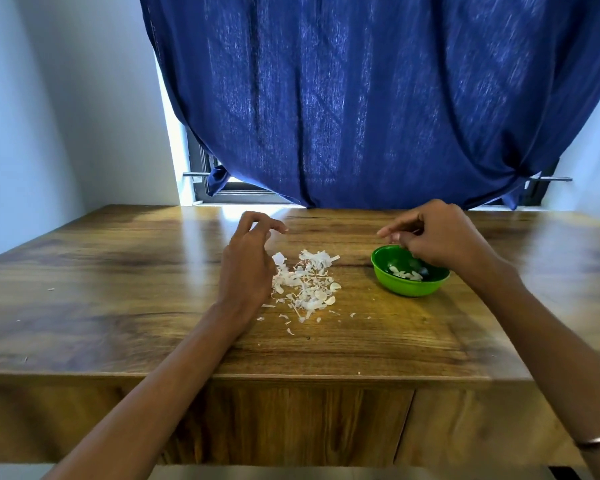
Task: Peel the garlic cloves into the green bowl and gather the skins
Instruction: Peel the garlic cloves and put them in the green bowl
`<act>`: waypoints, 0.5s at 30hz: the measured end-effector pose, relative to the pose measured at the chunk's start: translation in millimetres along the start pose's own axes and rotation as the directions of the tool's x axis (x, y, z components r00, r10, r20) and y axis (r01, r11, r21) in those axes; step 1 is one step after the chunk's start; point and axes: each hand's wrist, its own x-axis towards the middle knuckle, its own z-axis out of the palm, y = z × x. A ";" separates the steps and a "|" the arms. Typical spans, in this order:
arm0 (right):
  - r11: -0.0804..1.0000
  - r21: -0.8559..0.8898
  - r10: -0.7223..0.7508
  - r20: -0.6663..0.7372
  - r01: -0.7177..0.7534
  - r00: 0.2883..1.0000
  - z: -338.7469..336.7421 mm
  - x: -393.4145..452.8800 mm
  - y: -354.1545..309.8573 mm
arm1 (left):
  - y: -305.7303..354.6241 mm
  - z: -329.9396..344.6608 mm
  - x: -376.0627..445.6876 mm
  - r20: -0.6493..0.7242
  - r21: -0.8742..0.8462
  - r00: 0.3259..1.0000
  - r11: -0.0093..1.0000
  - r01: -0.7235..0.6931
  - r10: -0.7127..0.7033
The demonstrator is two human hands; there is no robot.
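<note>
On the brown wooden table (pixel 118 289) a loose pile of thin white garlic skins (pixel 303 285) lay in the middle, spread longer from far to near than from side to side. The left hand (pixel 246 268) rested just beside the left edge of the pile, its fingers loosely curled above the wood and holding nothing. The small round green plastic bowl (pixel 409 287) stood to the right, with pale peeled garlic cloves (pixel 406 273) inside. The right hand (pixel 440 237) hovered over the far rim of the bowl, its fingertips pinching one small pale garlic clove (pixel 395 238); which way its long axis pointed I could not tell.
</note>
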 end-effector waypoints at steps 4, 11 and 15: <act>0.993 0.047 -0.111 0.001 0.111 0.994 27.6 1.5 -31.2 | -6.9 1.1 -0.4 -0.009 0.088 0.999 0.995 0.037 -0.036; 0.979 0.076 -0.200 0.137 0.191 0.970 90.6 4.7 -83.9 | -32.5 -10.9 5.5 -0.189 0.004 0.976 0.994 0.109 -0.106; 0.978 0.054 -0.210 0.175 0.203 0.962 111.0 -0.1 -102.3 | -35.1 -10.8 3.5 -0.174 -0.025 0.981 0.996 0.084 -0.087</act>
